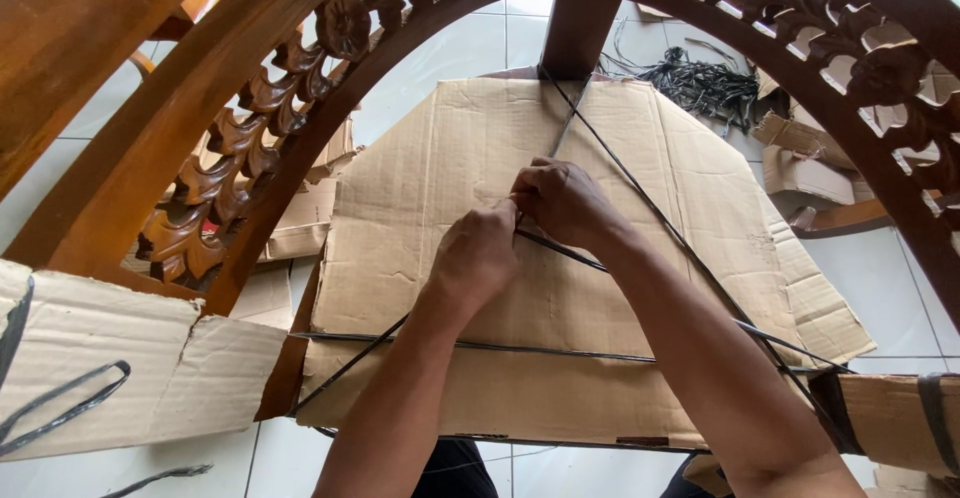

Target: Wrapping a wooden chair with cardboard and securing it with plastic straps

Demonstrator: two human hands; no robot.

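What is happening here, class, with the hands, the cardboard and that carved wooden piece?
A person bends over a carved wooden furniture piece whose middle is covered by a sheet of cardboard. Both hands meet at the centre of the sheet: the left hand and the right hand pinch black strapping where the bands cross. Other bands already run across the lower edge. More cardboard-wrapped parts sit at the left and right, and a pile of loose black straps lies on the tiled floor.

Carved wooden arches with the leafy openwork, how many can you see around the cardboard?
2. The left carved arch sweeps from lower left to the top centre; the right carved arch runs from the top down the right edge. Any others may lie out of frame.
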